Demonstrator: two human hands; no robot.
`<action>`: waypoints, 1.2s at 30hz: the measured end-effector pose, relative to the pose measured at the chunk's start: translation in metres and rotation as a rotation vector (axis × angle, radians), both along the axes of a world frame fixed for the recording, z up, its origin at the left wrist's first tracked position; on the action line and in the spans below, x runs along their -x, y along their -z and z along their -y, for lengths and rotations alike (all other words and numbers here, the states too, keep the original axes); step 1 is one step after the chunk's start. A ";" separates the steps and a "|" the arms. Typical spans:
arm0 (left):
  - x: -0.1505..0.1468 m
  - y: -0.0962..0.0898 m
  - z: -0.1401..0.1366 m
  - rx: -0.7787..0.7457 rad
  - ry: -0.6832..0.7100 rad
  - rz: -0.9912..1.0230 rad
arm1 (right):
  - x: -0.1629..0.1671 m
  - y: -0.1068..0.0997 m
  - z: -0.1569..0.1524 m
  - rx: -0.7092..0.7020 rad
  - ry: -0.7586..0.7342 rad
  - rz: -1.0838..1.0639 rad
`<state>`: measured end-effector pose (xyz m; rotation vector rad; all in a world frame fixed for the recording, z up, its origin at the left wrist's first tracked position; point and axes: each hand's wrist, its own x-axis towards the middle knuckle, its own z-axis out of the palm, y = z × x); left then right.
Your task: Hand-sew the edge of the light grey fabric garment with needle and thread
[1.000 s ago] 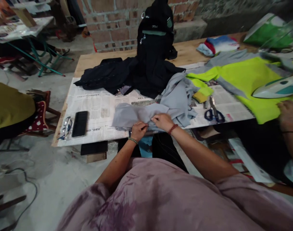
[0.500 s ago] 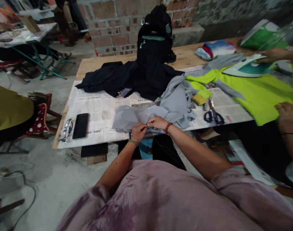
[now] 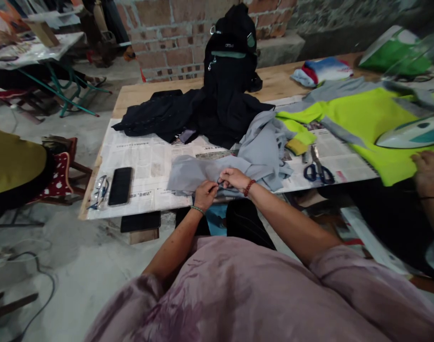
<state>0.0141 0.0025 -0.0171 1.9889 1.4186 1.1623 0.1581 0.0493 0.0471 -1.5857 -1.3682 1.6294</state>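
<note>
A grey cloth garment (image 3: 261,140) lies bunched at the front edge of the table, its flat end spread to the left. My left hand (image 3: 205,194) is closed on the near edge of this cloth, thumb and fingers pinched together. Close beside it, my right hand (image 3: 234,179) is also pinched, its fingertips almost touching the left ones. Whatever small thing sits between the right fingertips is too small to make out. Dark-handled scissors (image 3: 319,166) lie to the right of the grey garment.
Newspaper (image 3: 138,152) covers the wooden table. A phone (image 3: 120,186) and eyeglasses (image 3: 100,191) lie left; dark cloth (image 3: 159,116) and a black backpack (image 3: 230,52) stand behind. At right, a co-worker's hand (image 3: 429,166) rests by a yellow-green garment (image 3: 366,114) under an iron (image 3: 412,132).
My right hand has lifted slightly off the cloth edge, while my left stays nearly in place. The co-worker's iron has slid right and nearer over the yellow-green garment.
</note>
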 end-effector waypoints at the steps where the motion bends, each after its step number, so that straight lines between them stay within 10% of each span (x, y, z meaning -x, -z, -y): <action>1: 0.000 0.000 0.000 0.001 -0.001 0.006 | 0.000 -0.001 0.001 0.020 -0.003 -0.045; 24: 0.002 0.003 -0.002 -0.049 0.102 -0.065 | 0.003 0.019 -0.004 0.094 0.301 -0.291; 32: 0.001 0.005 -0.003 -0.033 0.073 -0.021 | -0.010 -0.009 0.007 0.120 0.104 -0.636; 36: 0.000 0.003 -0.002 -0.018 0.061 -0.039 | -0.009 -0.025 0.005 -0.187 -0.033 -0.361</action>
